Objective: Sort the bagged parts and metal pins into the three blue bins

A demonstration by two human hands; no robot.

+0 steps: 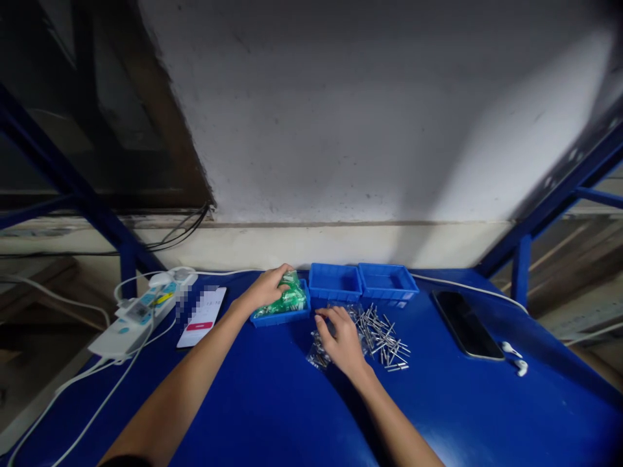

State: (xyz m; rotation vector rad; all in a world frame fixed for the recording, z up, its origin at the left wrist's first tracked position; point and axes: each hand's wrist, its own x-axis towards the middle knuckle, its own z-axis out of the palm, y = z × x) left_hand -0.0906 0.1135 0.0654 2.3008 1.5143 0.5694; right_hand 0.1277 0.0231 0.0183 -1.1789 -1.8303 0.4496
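My left hand (269,287) is at a blue bin (282,318) filled with green plastic bags (292,298). Its fingers and thumb close around the top of a bag there. Low over the table, my right hand (341,338) has its fingers bent and a gap between thumb and forefinger. Under and beside it lies a clear plastic bag (317,356) with small metal pieces inside, partly covered by the hand. Just to its right is a loose pile of thin metal pins that look like blind rivets (384,337).
Two more blue bins, one (335,283) beside another (388,281), stand against the wall. A lit phone (203,318) and a white power strip (131,324) with cables are left. A dark phone (467,324) and white earbuds (516,359) lie right on the blue table (253,402).
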